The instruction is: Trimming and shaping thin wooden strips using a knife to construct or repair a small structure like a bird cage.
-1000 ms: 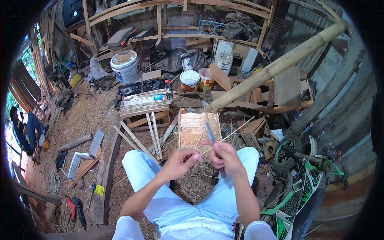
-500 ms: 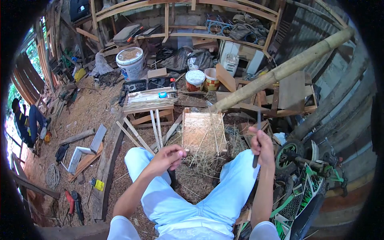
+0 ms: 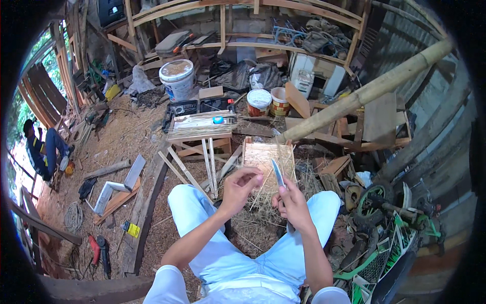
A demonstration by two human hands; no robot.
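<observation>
My right hand is wrapped round the handle of a knife, its blade pointing up and away from me. Left of the blade, my left hand is closed in a pinch with thumb and fingertips together. Whatever is between those fingertips is too thin or hidden to make out. Just beyond both hands stands a small wooden box or stool with a pale top. Thin shavings and bamboo fibres lie heaped between my knees. A thick bamboo pole slants up to the right from behind the box.
A low wooden stand holds thin strips and a blue tape roll. Buckets stand at the back. A plank and a red power tool lie at left; green wheeled parts crowd the right. Another person sits far left.
My right hand has brought the knife inward and left, from above my right knee to beside my left hand. My left hand has risen slightly. The whole view has shifted a little.
</observation>
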